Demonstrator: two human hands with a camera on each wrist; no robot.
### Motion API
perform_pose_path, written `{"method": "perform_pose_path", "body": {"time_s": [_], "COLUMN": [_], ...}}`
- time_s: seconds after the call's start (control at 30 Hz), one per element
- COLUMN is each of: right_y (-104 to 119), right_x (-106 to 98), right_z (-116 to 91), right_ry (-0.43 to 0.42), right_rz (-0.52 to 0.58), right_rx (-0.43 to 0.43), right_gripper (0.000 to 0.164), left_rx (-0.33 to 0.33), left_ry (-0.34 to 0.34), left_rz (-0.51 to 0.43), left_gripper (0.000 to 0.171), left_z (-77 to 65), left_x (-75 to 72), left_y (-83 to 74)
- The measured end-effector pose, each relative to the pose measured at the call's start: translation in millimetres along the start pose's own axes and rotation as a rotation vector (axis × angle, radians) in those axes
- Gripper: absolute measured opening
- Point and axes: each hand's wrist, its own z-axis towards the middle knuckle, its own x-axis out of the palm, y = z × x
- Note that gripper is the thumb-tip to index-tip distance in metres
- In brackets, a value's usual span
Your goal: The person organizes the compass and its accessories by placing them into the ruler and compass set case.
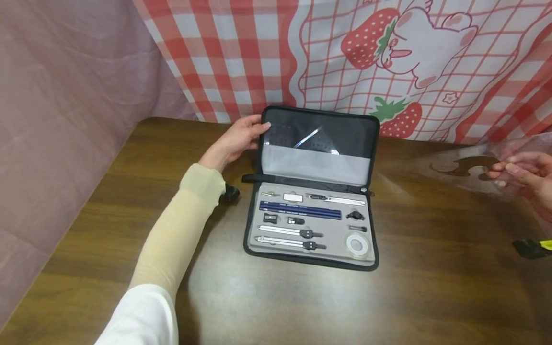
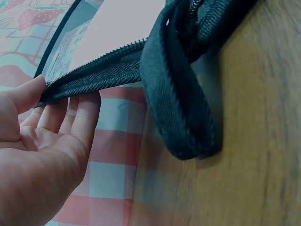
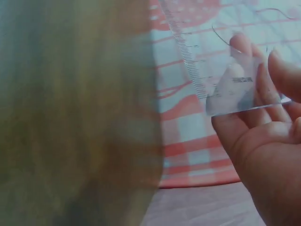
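A black zip case (image 1: pixel 316 165) lies unfolded on the wooden table, its lid raised at the back. My left hand (image 1: pixel 239 139) pinches the lid's left edge, with the thumb on the inner side and the fingers behind, as the left wrist view shows. Off to the right, my right hand (image 1: pixel 528 175) holds a clear plastic set square (image 3: pixel 230 94) by one corner, above the table. Ruler marks run along one of its edges, and curved cut-outs show in the head view. In the case's grey tray sit blue pencils (image 1: pixel 299 210), two compasses (image 1: pixel 282 231) and a white eraser (image 1: pixel 293 197).
The tray also bears a round white roll (image 1: pixel 357 245), a small black sharpener (image 1: pixel 270 218) and other small parts. A strap loop (image 2: pixel 174 103) sticks out at the case's left. Behind the table hangs a red-and-white checked cloth (image 1: pixel 241 52); pink cloth (image 1: pixel 73 96) hangs at left.
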Motion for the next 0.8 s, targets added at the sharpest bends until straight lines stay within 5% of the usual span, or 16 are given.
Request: {"method": "perform_pose_path", "body": {"time_s": [0.27, 0.4, 0.53, 0.8], "right_y": [19.2, 24.5, 24.4, 19.3], "right_x": [34.3, 78.5, 119.7, 170.3], "right_z": [19.6, 32.4, 48.3, 87.5], "right_ry": [0.048, 0.043, 0.013, -0.02], "right_rz": [0.271, 0.125, -0.071, -0.141], "right_rx": [-0.12, -0.1, 0.033, 0.183], "right_gripper": [0.022, 0.018, 0.021, 0.038], "left_rx": [0.004, 0.007, 0.011, 0.02], "left_ry": [-0.005, -0.01, -0.016, -0.004], "left_rz": [-0.002, 0.003, 0.022, 0.035], "left_gripper": [0.045, 0.043, 0.043, 0.044], "left_z": [0.0, -1.8, -3.6, -2.4], "left_x": [-0.2, -0.8, -1.3, -0.9], "left_y": [0.1, -1.4, -2.6, -3.7]}}
